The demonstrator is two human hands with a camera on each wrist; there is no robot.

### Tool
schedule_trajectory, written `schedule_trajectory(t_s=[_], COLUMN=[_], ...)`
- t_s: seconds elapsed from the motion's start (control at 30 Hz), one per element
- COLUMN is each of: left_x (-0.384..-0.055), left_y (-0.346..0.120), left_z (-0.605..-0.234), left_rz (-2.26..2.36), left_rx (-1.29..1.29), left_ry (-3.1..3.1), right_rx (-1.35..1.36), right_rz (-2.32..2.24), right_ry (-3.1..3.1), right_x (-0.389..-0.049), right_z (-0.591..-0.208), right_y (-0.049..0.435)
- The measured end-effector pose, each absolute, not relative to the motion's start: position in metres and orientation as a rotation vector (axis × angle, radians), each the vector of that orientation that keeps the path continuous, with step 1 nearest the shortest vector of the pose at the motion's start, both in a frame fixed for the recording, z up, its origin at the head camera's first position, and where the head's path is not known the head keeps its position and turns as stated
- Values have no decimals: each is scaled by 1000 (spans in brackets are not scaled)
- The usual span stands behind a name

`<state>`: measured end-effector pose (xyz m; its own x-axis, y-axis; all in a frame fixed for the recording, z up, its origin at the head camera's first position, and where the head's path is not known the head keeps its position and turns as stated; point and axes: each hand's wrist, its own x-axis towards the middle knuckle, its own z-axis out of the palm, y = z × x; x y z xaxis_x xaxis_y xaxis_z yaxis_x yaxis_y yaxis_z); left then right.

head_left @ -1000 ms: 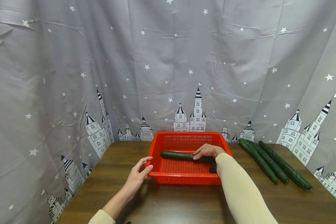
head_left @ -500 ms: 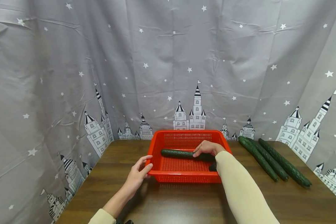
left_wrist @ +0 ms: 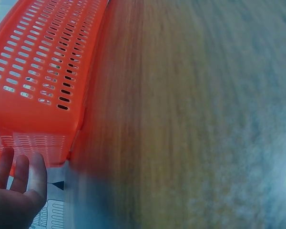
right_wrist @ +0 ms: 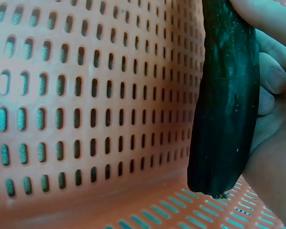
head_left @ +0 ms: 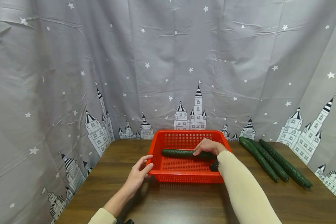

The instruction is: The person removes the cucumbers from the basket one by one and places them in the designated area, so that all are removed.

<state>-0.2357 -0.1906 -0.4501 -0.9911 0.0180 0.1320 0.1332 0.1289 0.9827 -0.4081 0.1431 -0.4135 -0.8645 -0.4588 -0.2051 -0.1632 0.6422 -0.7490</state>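
Observation:
A red plastic basket (head_left: 184,178) with slotted walls stands on the wooden table. Inside it one dark green cucumber (head_left: 177,152) lies crosswise, and my right hand (head_left: 208,146) grips it from above near its right part. The right wrist view shows fingers and thumb round the cucumber (right_wrist: 226,105), its blunt end hanging free of them beside the slotted wall. My left hand (head_left: 138,170) holds the basket's left wall near the front corner, thumb on the rim side. In the left wrist view its fingers (left_wrist: 22,172) reach up against the basket's outer wall.
To the right of the basket, three cucumbers (head_left: 278,165) lie side by side, slanting toward the table's right edge. A grey curtain (head_left: 156,62) printed with stars and castles hangs behind and along both sides of the table (head_left: 184,205).

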Motion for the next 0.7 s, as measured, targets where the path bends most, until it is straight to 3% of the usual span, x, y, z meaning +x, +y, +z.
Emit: schedule_trajectory(t_s=[0.7], left_x=[-235], left_y=[-189], left_z=[-447], left_rz=[-2029], left_rx=[-171], left_ry=[-2283], right_rx=[-561], right_rz=[-1180], right_ry=[2504], right_x=[-412], right_z=[-385], right_y=[151])
